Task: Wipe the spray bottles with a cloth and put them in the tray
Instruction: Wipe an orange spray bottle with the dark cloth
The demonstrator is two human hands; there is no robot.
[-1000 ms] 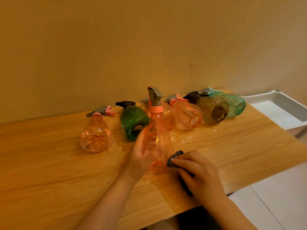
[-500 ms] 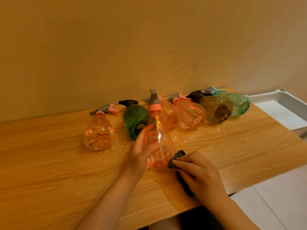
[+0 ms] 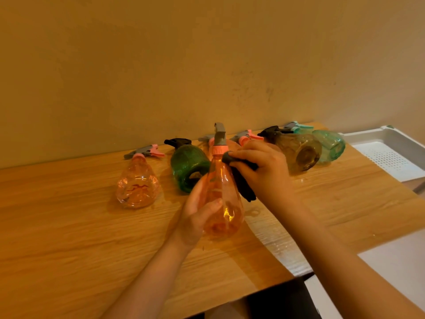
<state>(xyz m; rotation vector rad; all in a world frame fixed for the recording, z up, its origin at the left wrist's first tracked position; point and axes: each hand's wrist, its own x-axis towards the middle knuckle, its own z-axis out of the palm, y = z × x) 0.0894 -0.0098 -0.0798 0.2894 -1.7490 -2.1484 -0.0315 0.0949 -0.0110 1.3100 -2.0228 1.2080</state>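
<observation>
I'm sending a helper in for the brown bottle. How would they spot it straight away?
On the wooden table, follow the bottles lying along the wall toward the white tray. The brown bottle is second from that end, beside the teal bottle: the only amber-brown one, with a black sprayer.

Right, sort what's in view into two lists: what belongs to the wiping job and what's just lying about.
Job:
held orange bottle, gripped by left hand
dark cloth, in right hand
lying bottles: orange, green, brown, teal
white tray

Lying about:
wooden table
wall
</observation>
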